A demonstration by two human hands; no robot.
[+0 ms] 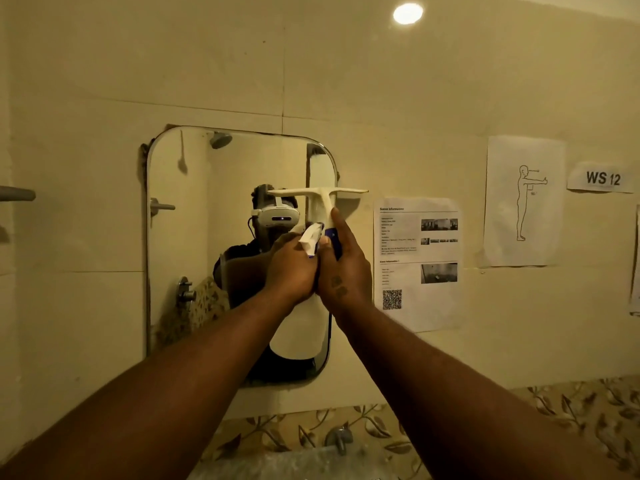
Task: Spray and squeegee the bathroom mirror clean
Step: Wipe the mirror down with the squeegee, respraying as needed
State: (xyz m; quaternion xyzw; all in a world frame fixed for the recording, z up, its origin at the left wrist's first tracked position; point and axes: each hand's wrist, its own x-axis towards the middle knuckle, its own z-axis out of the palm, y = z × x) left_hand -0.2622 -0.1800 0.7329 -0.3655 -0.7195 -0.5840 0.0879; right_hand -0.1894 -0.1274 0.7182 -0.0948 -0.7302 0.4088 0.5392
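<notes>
my right hand (343,268) grips the squeegee (320,199) by its handle, blade up at the mirror's (194,237) right edge; my left hand (291,268) is closed round the spray bottle (311,241). both feel light, rigid plastic.

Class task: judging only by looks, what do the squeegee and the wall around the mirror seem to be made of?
Squeegee: probably moulded plastic, matte cream with a blue grip section; smooth one-piece shape.
Wall: likely large glazed ceramic tiles, cream, with thin joint lines and a soft sheen. The lower patterned leaf band looks like decorative tile too.
</notes>
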